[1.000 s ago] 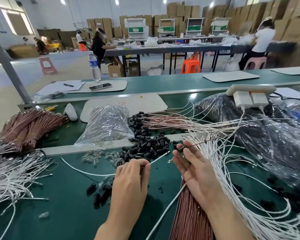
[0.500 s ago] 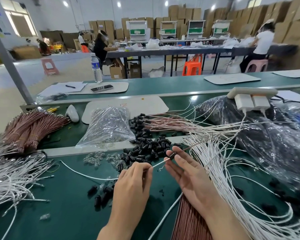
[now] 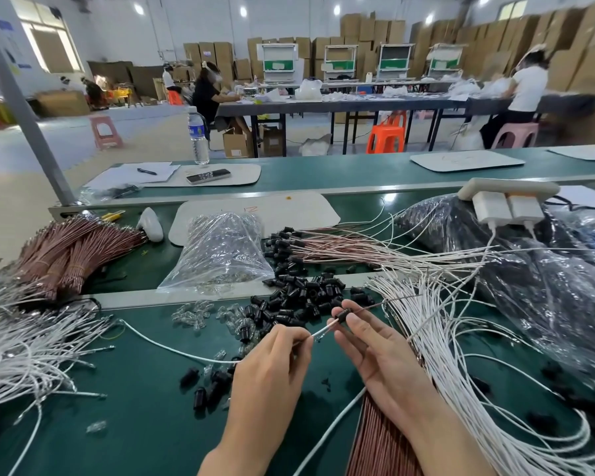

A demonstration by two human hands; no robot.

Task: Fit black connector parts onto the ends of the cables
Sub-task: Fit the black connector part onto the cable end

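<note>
My left hand (image 3: 272, 376) pinches a white cable (image 3: 172, 347) near its metal tip, which points up and to the right. My right hand (image 3: 378, 352) pinches a small black connector part (image 3: 343, 315) between thumb and forefinger; a thin brown cable (image 3: 385, 303) runs out of its far side. The white cable's tip sits just short of the connector. A heap of loose black connector parts (image 3: 303, 297) lies on the green table (image 3: 145, 407) right behind my hands.
White cables (image 3: 437, 338) fan out to the right, another white bundle (image 3: 21, 345) lies left. Brown cable bundles (image 3: 69, 249) sit far left and under my right wrist. A clear bag (image 3: 220, 255), small clear parts (image 3: 193, 314), dark plastic bags (image 3: 547, 286) and a power strip (image 3: 505, 197) surround the spot.
Both hands drew closer together. The white cable's tip has moved up toward the black connector part in my right hand. The camera tilted slightly.
</note>
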